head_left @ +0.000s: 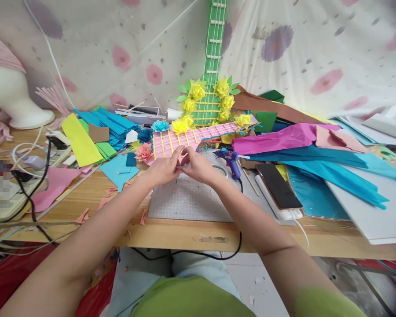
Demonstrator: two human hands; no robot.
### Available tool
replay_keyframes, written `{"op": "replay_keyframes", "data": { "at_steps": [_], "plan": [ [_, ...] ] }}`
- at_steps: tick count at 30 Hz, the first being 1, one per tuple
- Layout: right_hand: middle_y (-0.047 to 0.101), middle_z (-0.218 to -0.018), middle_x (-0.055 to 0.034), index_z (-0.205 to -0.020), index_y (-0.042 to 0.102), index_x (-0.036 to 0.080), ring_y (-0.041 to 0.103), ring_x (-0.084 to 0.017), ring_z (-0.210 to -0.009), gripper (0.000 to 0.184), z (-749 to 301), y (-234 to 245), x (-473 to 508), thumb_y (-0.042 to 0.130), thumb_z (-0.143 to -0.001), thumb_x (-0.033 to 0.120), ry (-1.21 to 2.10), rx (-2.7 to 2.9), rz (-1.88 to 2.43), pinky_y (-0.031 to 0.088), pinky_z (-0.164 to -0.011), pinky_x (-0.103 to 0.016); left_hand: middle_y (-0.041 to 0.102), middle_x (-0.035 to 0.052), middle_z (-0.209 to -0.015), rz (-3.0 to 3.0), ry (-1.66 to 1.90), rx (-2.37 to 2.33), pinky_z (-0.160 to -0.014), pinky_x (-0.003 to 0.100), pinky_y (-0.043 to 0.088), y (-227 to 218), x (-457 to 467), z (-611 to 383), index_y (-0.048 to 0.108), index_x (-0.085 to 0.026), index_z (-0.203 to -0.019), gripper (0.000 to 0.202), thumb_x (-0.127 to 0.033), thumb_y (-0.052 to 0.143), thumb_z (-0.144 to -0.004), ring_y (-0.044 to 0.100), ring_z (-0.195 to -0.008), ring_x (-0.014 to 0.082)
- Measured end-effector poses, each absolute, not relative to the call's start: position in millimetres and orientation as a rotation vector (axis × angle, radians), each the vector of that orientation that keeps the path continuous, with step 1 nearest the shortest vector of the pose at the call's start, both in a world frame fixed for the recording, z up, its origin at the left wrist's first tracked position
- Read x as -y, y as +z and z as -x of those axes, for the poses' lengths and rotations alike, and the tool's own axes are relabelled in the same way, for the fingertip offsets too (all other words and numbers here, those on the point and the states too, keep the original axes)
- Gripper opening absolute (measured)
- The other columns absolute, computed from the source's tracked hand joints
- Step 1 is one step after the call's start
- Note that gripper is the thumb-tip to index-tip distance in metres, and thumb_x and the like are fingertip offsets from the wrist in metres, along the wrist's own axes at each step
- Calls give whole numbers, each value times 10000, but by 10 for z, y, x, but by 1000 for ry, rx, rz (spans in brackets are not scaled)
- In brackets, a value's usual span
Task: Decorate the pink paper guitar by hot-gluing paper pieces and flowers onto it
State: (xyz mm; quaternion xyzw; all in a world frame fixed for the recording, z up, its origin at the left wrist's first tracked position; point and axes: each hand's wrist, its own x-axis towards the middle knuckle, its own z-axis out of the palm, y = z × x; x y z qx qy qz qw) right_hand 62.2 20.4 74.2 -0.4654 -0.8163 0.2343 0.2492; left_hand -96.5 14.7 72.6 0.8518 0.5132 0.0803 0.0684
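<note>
Above the grey cutting mat [191, 202], my left hand [166, 169] and my right hand [198, 165] meet with their fingertips pinched together. Between them shows a small pink paper piece [185, 159], partly hidden by the fingers. Just beyond lies a pink paper guitar [171, 143] with yellow strips across it. Blue paper flowers [160, 126], yellow paper flowers [182, 125] and a salmon-pink paper flower [144, 152] sit along its edge. To the right of my right hand, a purple-blue glue gun [231, 163] rests on the mat near a roll of tape [220, 171].
Behind stands a green paper guitar [211, 66] with yellow flowers. Folded crepe paper [284, 136] and a phone [279, 186] lie right. Blue paper [120, 169], pink scraps [83, 216] and a power strip with cables [57, 154] lie left. The glue gun's black cord [240, 237] hangs over the table edge.
</note>
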Motion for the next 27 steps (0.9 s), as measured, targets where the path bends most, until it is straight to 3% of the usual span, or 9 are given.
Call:
{"op": "replay_keyframes", "data": {
  "at_steps": [4, 8, 13, 17, 27],
  "plan": [
    [675, -799, -9, -936, 407, 212, 622, -166, -756, 290, -591, 761, -228, 559, -716, 101, 615, 2253, 1324, 421, -684, -285, 693, 37, -988, -2547, 254, -1572, -691, 303, 457, 747, -131, 991, 109, -208, -1435, 745, -218, 494, -798, 672, -814, 214],
    [667, -767, 23, -887, 404, 228, 629, -151, -731, 246, -616, 702, -237, 579, -719, 185, 734, 2035, 1371, 428, -684, -280, 688, 35, -1032, -2301, 563, -1573, -690, 283, 468, 698, -117, 1011, 173, -223, -1404, 758, -241, 561, -753, 664, -797, 169],
    [652, -738, 43, -826, 386, 231, 639, -134, -720, 242, -623, 534, -272, 592, -700, 224, 954, 1818, 1265, 449, -702, -278, 707, 23, -844, -1790, 902, -1505, -622, 257, 484, 600, -137, 1003, 296, -182, -1294, 696, -234, 640, -691, 642, -652, 132],
    [655, -779, 29, -852, 417, 227, 638, -135, -743, 234, -607, 507, -301, 603, -712, 245, 961, 1867, 1244, 450, -697, -271, 705, 12, -781, -1803, 885, -1540, -617, 260, 477, 622, -154, 1025, 342, -193, -1255, 641, -209, 648, -692, 648, -655, 148],
    [691, -752, 12, -902, 493, 226, 632, -180, -729, 240, -400, 834, -322, 554, -704, 106, 639, 2182, 1416, 403, -658, -282, 698, 11, -939, -2179, 560, -1722, -730, 327, 459, 793, -154, 1183, 328, -254, -1325, 653, -264, 616, -739, 649, -797, 199]
  ]
}}
